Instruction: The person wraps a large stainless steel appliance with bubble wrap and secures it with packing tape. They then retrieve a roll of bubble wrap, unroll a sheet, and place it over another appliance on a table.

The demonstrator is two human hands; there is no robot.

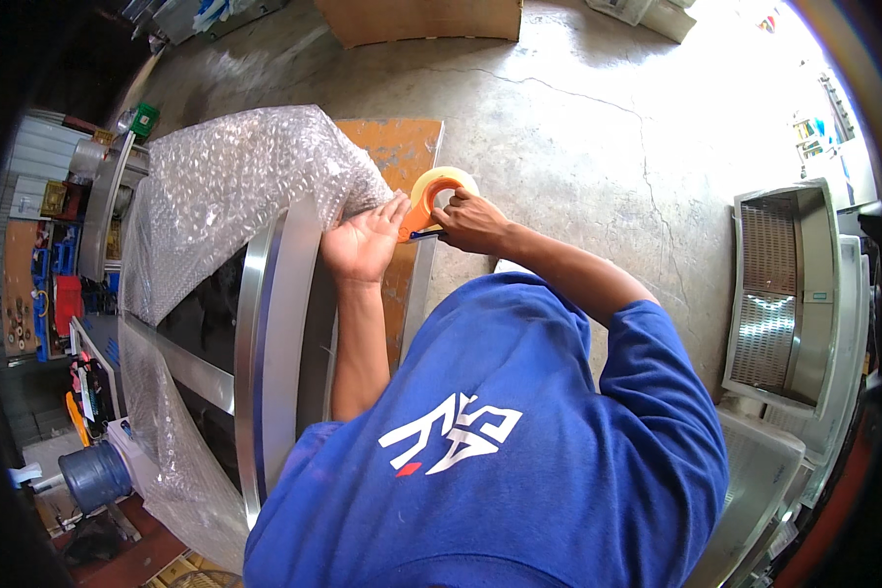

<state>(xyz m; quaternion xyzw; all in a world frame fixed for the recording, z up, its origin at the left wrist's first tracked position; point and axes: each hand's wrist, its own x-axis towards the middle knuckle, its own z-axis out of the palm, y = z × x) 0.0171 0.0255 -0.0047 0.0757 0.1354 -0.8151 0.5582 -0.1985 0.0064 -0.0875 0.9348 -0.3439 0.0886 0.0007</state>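
My right hand (468,220) grips an orange tape dispenser (420,210) carrying a wide roll of tan tape (467,180). Beside it, my left hand (361,243) is open, palm turned up and fingers stretched toward the dispenser. Its fingertips are close to the dispenser and the edge of the bubble wrap (255,157); whether they touch the tape I cannot tell. The bubble wrap drapes over the far and left sides of a stainless steel appliance (289,323) with dark panels. Under it lies a worn brown board (402,142).
On the right stands a wrapped steel unit with perforated panels (766,245), with more wrapped pieces near it. A cardboard box (421,20) sits on the concrete floor (568,127) at the far side. Tools, a blue water jug (95,477) and shelving crowd the left.
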